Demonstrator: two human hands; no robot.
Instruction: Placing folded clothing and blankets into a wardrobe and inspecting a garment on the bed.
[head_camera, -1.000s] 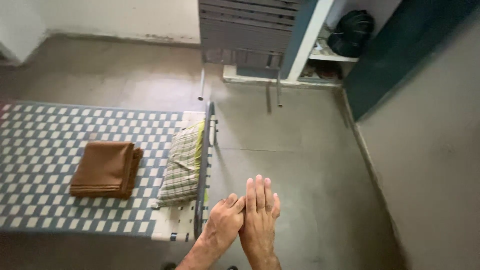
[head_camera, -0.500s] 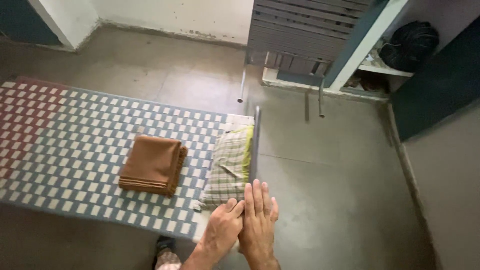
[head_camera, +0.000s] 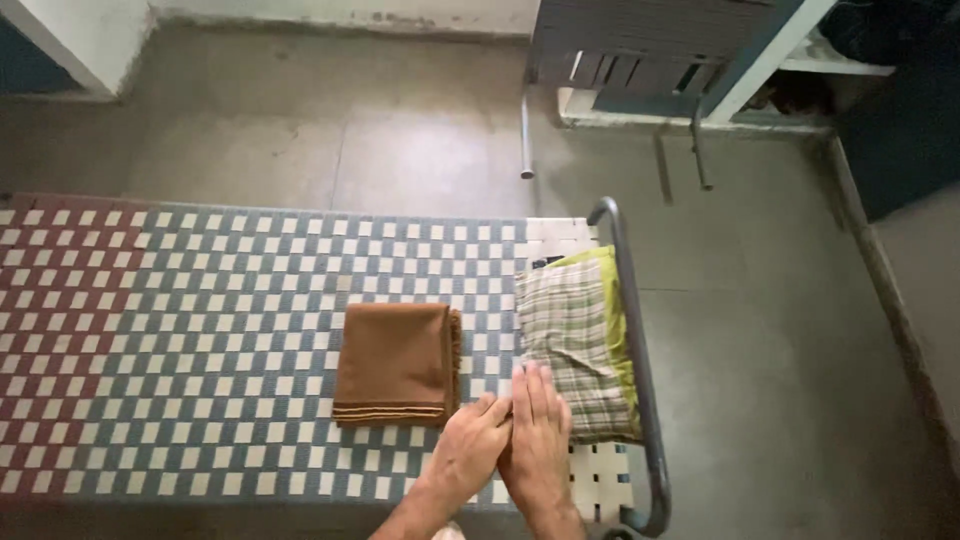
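Seen from above, two bare hands sit low in the centre of the frame, pressed side by side with fingers straight and together. The left hand (head_camera: 478, 440) lies flat over the bed's woven surface, just right of a folded brown blanket (head_camera: 396, 364). The right hand (head_camera: 538, 432) touches it along the thumb side, its fingertips reaching the lower edge of a checked pillow (head_camera: 574, 340) with a yellow-green side. Neither hand has a grip on anything; both are open and flat. The pillow lies at the right end of the bed (head_camera: 200, 300), against a grey metal rail (head_camera: 640, 370) that curves around that end. The bed's surface is woven in blue and white squares, turning red and white toward the left of the frame. Beyond it lies a grey concrete floor (head_camera: 400, 130), and at the upper right stand the metal legs of a slatted grey chair (head_camera: 640, 50).
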